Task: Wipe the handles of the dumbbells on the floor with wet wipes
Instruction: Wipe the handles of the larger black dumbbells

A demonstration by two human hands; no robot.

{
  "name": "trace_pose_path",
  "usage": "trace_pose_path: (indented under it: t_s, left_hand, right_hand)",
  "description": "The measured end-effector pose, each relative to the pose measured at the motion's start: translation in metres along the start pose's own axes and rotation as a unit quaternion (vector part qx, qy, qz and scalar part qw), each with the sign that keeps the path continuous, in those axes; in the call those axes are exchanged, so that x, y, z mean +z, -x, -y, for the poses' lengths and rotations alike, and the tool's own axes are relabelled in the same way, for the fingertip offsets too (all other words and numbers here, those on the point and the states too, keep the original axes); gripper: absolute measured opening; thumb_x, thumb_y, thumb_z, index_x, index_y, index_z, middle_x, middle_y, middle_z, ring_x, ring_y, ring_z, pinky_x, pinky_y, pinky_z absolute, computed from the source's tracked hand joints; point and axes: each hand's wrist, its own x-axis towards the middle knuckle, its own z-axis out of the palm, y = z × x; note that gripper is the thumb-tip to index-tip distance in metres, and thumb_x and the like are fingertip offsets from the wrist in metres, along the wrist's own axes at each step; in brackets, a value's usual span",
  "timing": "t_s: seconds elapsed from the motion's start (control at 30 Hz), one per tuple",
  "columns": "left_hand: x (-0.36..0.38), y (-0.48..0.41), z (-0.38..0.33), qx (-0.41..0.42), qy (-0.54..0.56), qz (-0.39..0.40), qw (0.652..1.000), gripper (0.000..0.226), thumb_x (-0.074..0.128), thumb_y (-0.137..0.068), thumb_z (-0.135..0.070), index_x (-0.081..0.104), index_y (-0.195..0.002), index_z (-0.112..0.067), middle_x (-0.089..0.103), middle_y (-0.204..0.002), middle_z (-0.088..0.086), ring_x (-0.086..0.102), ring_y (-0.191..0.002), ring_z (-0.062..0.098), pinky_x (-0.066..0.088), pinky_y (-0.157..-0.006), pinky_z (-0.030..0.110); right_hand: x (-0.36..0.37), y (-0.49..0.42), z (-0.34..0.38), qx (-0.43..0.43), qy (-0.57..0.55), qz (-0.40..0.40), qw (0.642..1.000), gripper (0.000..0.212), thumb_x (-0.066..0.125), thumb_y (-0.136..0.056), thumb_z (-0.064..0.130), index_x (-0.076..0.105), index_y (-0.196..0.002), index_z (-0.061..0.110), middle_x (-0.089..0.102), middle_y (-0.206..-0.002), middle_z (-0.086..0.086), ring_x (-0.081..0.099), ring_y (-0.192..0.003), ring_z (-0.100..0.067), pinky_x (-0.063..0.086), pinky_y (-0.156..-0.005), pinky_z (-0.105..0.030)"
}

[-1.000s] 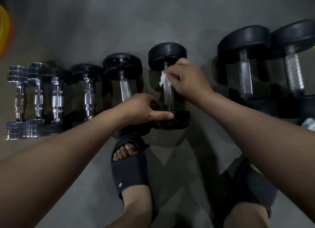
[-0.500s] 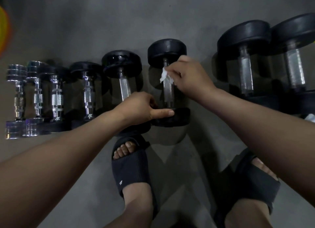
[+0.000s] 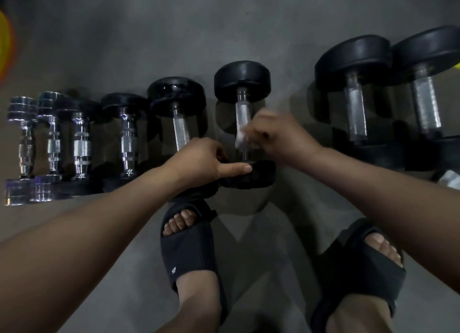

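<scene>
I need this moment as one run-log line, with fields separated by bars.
phase: wiping | right hand: grips wet wipe on dumbbell handle, blurred | left hand: holds near weight head

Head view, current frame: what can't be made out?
Head view only:
wet wipe and right hand: motion-blurred; wipe's outline and contact on the handle unclear.
left hand: curled fingers hidden by its own back; grip on the dumbbell head unclear.
yellow object: cut off by left edge, blurred.
pale object: cut off by right edge.
</scene>
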Motion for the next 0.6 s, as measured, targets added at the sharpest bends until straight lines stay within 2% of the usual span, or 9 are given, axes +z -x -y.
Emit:
trace_pose_path:
  t_s: [0.07,0.13,0.2,0.27,0.3,0.4,0.5,0.53,0.6]
  left_hand:
    - [-0.001,-0.001,0.000,0.003,-0.003,0.001,1.000,0.091,0.049,-0.046,-0.098,0.074,-0.080,-0.017,0.073,-0.075,-0.002,0.067,-0.073,0.011,0.057,-0.074,0.041]
    - [-0.001,-0.001,-0.002,0.000,-0.003,0.004,1.000,0.091,0.049,-0.046,-0.097,0.074,-0.080,-0.017,0.073,-0.075,-0.002,0.067,-0.072,0.011,0.056,-0.074,0.041]
    - [-0.003,0.001,-0.005,-0.004,-0.003,0.003,1.000,0.083,0.055,-0.051,-0.093,0.074,-0.080,-0.018,0.072,-0.075,-0.003,0.066,-0.073,0.009,0.056,-0.074,0.039]
    - [-0.003,0.002,-0.005,-0.006,0.000,0.004,1.000,0.076,0.059,-0.056,-0.089,0.073,-0.080,-0.019,0.072,-0.075,-0.005,0.066,-0.073,0.007,0.057,-0.074,0.037]
    - [-0.003,0.003,-0.005,-0.006,0.002,0.005,1.000,0.076,0.059,-0.057,-0.089,0.074,-0.081,-0.019,0.072,-0.075,-0.004,0.066,-0.073,0.007,0.056,-0.074,0.038]
    - [-0.002,0.005,-0.006,-0.008,-0.002,0.004,1.000,0.078,0.058,-0.057,-0.090,0.073,-0.081,-0.017,0.072,-0.075,-0.001,0.066,-0.072,0.010,0.056,-0.075,0.041]
    - [-0.004,0.006,-0.012,-0.008,-0.006,0.005,1.000,0.070,0.063,-0.063,-0.085,0.071,-0.074,-0.016,0.071,-0.069,0.000,0.065,-0.065,0.010,0.055,-0.066,0.038]
    - [-0.004,0.006,-0.017,-0.004,-0.012,0.002,1.000,0.067,0.065,-0.066,-0.082,0.069,-0.070,-0.016,0.069,-0.065,0.000,0.064,-0.062,0.009,0.051,-0.060,0.035]
    - [-0.003,0.008,-0.031,0.008,-0.024,-0.005,1.000,0.062,0.066,-0.071,-0.078,0.059,-0.062,-0.017,0.063,-0.058,-0.001,0.060,-0.057,0.011,0.042,-0.052,0.031]
  right_hand:
    - [-0.003,0.013,0.003,-0.022,-0.042,0.052,0.998,0.020,0.069,-0.088,0.012,0.077,-0.106,0.014,0.061,-0.098,0.005,0.059,-0.088,-0.006,0.043,-0.080,-0.011]
    - [-0.008,0.004,0.001,-0.025,-0.031,0.061,0.997,0.018,0.069,-0.090,0.017,0.077,-0.105,0.019,0.062,-0.098,0.004,0.061,-0.088,-0.008,0.044,-0.079,-0.013]
    - [-0.011,-0.017,-0.006,0.014,-0.001,-0.016,1.000,0.021,0.060,-0.094,0.028,0.076,-0.107,0.022,0.064,-0.098,0.000,0.063,-0.088,-0.016,0.048,-0.079,-0.025]
    - [-0.012,-0.029,-0.009,0.083,0.000,-0.076,0.994,0.022,0.056,-0.097,0.026,0.073,-0.110,0.023,0.065,-0.100,0.000,0.063,-0.090,-0.018,0.051,-0.079,-0.032]
    - [-0.010,-0.029,-0.009,0.091,0.007,-0.079,0.993,0.021,0.057,-0.097,0.024,0.073,-0.111,0.023,0.064,-0.100,0.000,0.063,-0.089,-0.018,0.051,-0.079,-0.033]
    - [-0.002,-0.009,0.002,0.017,0.014,0.026,0.999,0.023,0.057,-0.093,0.024,0.074,-0.110,0.024,0.058,-0.102,-0.003,0.061,-0.089,-0.022,0.052,-0.077,-0.038]
    - [-0.008,0.003,0.007,-0.070,0.012,0.112,0.991,0.031,0.051,-0.093,0.031,0.073,-0.112,0.020,0.056,-0.102,-0.002,0.058,-0.088,-0.018,0.048,-0.073,-0.032]
    - [-0.011,-0.003,0.006,-0.066,0.024,0.117,0.991,0.032,0.049,-0.094,0.031,0.072,-0.113,0.019,0.055,-0.103,-0.002,0.055,-0.088,-0.017,0.045,-0.073,-0.030]
    - [-0.020,-0.019,0.004,-0.004,0.064,0.092,0.994,0.030,0.049,-0.098,0.026,0.071,-0.119,0.019,0.054,-0.109,-0.006,0.055,-0.093,-0.022,0.042,-0.077,-0.030]
